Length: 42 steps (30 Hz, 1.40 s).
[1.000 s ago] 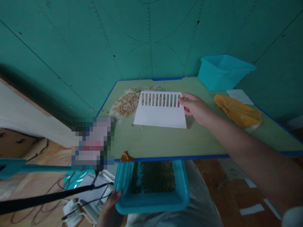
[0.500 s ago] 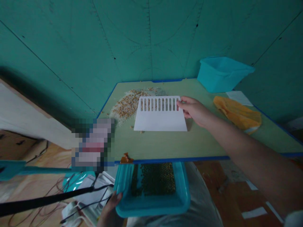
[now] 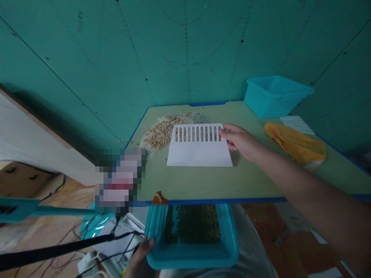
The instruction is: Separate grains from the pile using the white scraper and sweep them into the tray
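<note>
Head view, our only one: a dark green wall (image 3: 185,50) with pencilled lines sits behind a pale green tabletop (image 3: 208,183) with blue edging. Yellowish kernels mixed with fine white grains (image 3: 160,133) lie spread over its far left part.

Our right hand (image 3: 242,143) pinches a white flat plastic scraper with a slotted top (image 3: 199,154) by its upper right corner, thumb in front, other fingers partly hidden behind. Scraper is mid-table, just in front of the spread's right end, slots uppermost. Can't confirm its lower edge touches the table.

Our left hand (image 3: 142,249) grips a teal rectangular plastic tray (image 3: 193,262) at its near left corner; fingers underneath are hidden. Tray is below the table's front edge, dark green and yellowish pellets (image 3: 197,227) inside, far rim out of sight.

For good control, we'd set the scraper's full edge flush and pull evenly: a one-corner grip could let the left end lift or twist. Tray best level and snug under the edge. The crumpled brown scrap (image 3: 160,198) at the front edge could snag.
</note>
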{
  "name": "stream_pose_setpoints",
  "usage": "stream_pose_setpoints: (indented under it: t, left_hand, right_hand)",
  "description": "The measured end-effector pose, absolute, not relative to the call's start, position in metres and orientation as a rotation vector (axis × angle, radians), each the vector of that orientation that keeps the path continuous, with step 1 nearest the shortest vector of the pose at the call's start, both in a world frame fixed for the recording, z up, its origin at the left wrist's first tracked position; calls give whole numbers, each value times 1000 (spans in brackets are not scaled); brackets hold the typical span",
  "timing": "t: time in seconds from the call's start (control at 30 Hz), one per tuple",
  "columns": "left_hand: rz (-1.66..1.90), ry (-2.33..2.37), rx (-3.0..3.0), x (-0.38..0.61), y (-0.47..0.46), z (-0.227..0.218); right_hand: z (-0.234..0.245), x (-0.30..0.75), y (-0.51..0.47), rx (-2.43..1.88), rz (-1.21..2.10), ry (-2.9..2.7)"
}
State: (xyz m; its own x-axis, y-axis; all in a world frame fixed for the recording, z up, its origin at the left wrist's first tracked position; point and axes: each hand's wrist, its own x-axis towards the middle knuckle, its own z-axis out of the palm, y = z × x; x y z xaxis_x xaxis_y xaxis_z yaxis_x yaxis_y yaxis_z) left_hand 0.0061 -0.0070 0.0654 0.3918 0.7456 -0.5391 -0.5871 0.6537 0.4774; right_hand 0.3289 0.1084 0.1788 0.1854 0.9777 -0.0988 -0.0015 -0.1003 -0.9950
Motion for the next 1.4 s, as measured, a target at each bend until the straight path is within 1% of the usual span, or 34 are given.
stream_pose_setpoints:
  t: [0.23, 0.53, 0.77, 0.9, 1.03, 1.17, 1.3, 1.4]
  left_hand:
    - [812, 813, 192, 10, -5, 70]
    - [798, 841, 144, 19, -7, 81]
    - [773, 725, 221, 9, -6, 63]
    - [817, 719, 208, 9, -6, 59]
    - [822, 708, 214, 8, -7, 60]
    - [818, 739, 196, 5, -9, 58]
    - [835, 810, 240, 4, -9, 51]
    - [861, 830, 235, 6, -9, 50]
  right_hand:
    - [182, 329, 108, -1370, 1095, -1009]
    - [178, 328, 108, -1353, 1166, -1037]
    - [179, 326, 107, -1331, 1213, -1055]
    - [175, 328, 106, -1303, 1280, -1156]
    - [174, 331, 101, -1233, 1473, -1345]
    - [176, 335, 96, -1164, 1619, -1387]
    - [177, 337, 96, -1122, 1657, -1403]
    - [176, 337, 98, -1117, 1572, -1354]
